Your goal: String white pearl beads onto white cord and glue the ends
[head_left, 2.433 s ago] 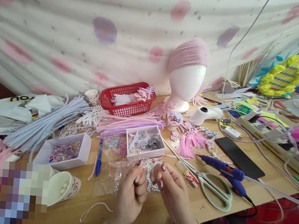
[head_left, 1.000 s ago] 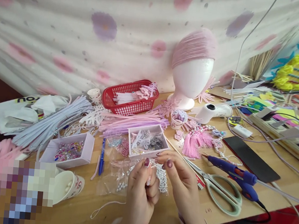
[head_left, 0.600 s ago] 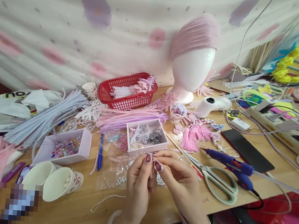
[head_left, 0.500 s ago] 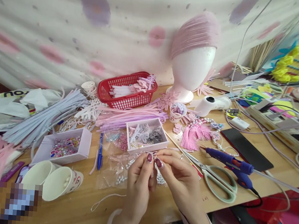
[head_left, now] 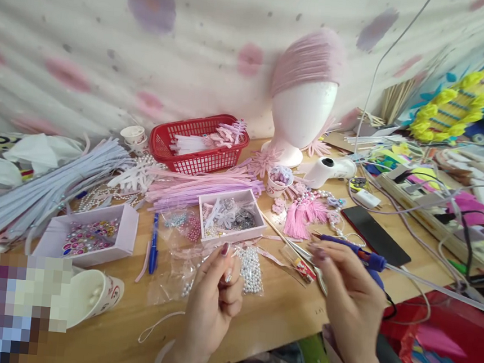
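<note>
My left hand (head_left: 217, 298) is closed in a pinch over the bags of beads at the front middle; what its fingers hold is too small to name. My right hand (head_left: 347, 304) is over the scissors and beside the blue glue gun (head_left: 357, 251), its fingertips near the gun's front end. Whether it grips anything I cannot make out. Beyond my left hand lies a clear bag of white pearl beads (head_left: 251, 270). A white box (head_left: 231, 237) behind it holds small ornaments. The scissors (head_left: 304, 248) are mostly hidden by my right hand.
A foam head (head_left: 305, 108) with a pink wrap and a red basket (head_left: 201, 164) stand at the back. Left are a gem box (head_left: 125, 236) and a paper cup (head_left: 110, 300). A black phone (head_left: 375, 234) and cables lie right.
My hands have come apart. The right one has moved right to the glue gun and scissors, while the left stays pinched near the bead bags. The view has shifted a little.
</note>
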